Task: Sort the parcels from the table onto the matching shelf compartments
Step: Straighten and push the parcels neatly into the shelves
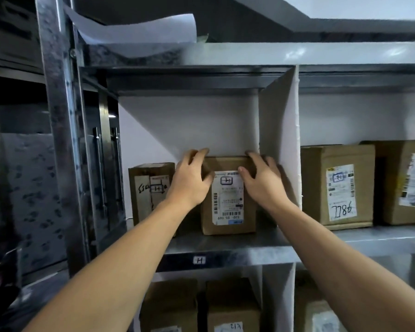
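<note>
A brown cardboard parcel (pixel 228 212) with a white label marked H stands on the metal shelf (pixel 225 243) in the compartment tagged H (pixel 199 260). My left hand (pixel 192 180) grips its upper left corner, fingers curled over the top edge. My right hand (pixel 261 180) grips the upper right corner the same way. A second H-marked parcel (pixel 149 188) stands just to the left in the same compartment.
A white divider (pixel 280 144) walls the compartment on the right. Beyond it stand two more labelled parcels (pixel 338 185). Further boxes (pixel 233 307) fill the shelf below. A steel upright (pixel 58 116) and a cabinet with handles (pixel 101 168) are at left.
</note>
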The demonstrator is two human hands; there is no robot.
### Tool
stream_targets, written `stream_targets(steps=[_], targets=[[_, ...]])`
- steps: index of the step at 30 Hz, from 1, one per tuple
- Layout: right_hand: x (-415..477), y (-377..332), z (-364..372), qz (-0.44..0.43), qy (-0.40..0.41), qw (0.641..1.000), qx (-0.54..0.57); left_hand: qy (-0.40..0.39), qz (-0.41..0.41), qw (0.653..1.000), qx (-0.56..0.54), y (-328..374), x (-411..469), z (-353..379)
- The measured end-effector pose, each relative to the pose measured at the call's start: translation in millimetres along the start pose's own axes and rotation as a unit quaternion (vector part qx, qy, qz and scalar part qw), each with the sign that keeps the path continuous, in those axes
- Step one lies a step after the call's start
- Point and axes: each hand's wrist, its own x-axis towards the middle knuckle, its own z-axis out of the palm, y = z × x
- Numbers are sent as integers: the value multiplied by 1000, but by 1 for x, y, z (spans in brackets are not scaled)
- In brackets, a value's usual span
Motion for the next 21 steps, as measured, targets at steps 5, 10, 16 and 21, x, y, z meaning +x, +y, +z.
stream_targets(steps=[5,10,16,21], targets=[[5,6,3,4,-18,998,57,-10,-20,999,-23,2,-3,6],[9,9,2,-7,-5,998,59,-5,-19,999,-25,7,-5,8],[4,9,2,-7,5,999,43,-15,-8,1000,-18,7,-7,7],[-14,4,-5,-14,36,999,-1,-21,-5,1000,-22,11,-11,3]])
